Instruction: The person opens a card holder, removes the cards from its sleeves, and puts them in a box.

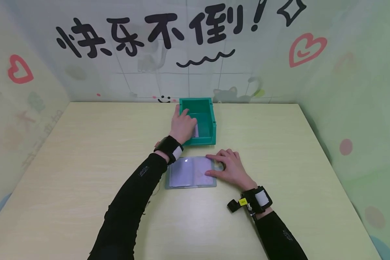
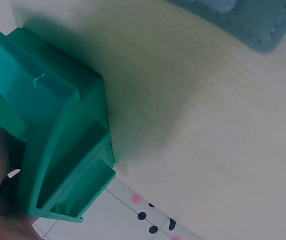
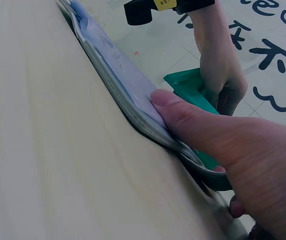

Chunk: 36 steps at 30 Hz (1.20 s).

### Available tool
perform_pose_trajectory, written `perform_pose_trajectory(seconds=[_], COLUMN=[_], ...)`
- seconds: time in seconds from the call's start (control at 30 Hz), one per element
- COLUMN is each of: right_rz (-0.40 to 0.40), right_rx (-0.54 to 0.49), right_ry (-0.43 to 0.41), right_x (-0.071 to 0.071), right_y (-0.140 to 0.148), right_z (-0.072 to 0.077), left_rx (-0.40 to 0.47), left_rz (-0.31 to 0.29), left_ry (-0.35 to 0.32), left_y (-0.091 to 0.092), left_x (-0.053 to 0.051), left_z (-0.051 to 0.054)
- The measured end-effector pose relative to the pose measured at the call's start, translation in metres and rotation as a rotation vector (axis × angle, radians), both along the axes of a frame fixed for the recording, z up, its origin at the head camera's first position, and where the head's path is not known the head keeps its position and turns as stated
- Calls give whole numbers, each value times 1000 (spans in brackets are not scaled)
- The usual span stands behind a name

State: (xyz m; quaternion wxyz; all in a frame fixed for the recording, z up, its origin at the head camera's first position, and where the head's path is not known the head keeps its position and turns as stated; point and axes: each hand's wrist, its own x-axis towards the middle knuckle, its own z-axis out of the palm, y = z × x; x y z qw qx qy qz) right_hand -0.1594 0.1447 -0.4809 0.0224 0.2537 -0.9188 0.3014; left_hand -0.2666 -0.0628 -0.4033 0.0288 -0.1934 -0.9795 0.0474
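Observation:
A small card holder [image 1: 192, 172] lies spread open on the table, with pale purple sleeve pages and a grey-blue stitched cover [image 2: 253, 22]. My right hand [image 1: 229, 168] pinches its right edge. In the right wrist view the thumb [image 3: 168, 97] presses on the pages and the cover bends up over the fingers. Beyond it stands a green plastic bin [image 1: 208, 121]. My left hand [image 1: 182, 126] reaches over the bin's left wall, some fingers inside. Beside that hand a pale purple card [image 1: 196, 131] shows in the bin. Whether the fingers grip it is hidden.
The light wooden table [image 1: 100, 144] meets a printed back wall [image 1: 162, 83] just behind the bin. Printed side panels [image 1: 351, 108] flank it. A wrist camera [image 1: 234, 205] juts out from the right wrist strap, low over the table.

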Motion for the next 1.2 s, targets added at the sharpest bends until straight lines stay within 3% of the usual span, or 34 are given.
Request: perform_pose_trajectory(seconds=[0.23, 0.4, 0.53, 0.67, 0.77, 1.0, 1.2], right_rz=[-2, -4, -7, -12, -13, -11, -16], right_rx=[-4, -14, -10, -5, -4, -2, -1], right_ry=[6, -11, -24, -26, -31, -35, -40], right_x=[-1, -1, -1, -3, -3, -2, -2], right_y=[2, 1, 1, 1, 1, 0, 0], right_z=[-2, -3, -5, -5, -5, -4, -2], left_rx=[198, 330, 482, 621, 706, 860, 863], left_rz=[-64, -114, -116, -50, -4, 55, 46], left_ry=[107, 90, -35, -238, -348, -399, -418], left_y=[-3, -10, -21, -33, -41, -49, -46], left_x=[30, 60, 83, 100, 109, 122, 125], left_z=[2, -4, -10, -12, -14, -20, -29])
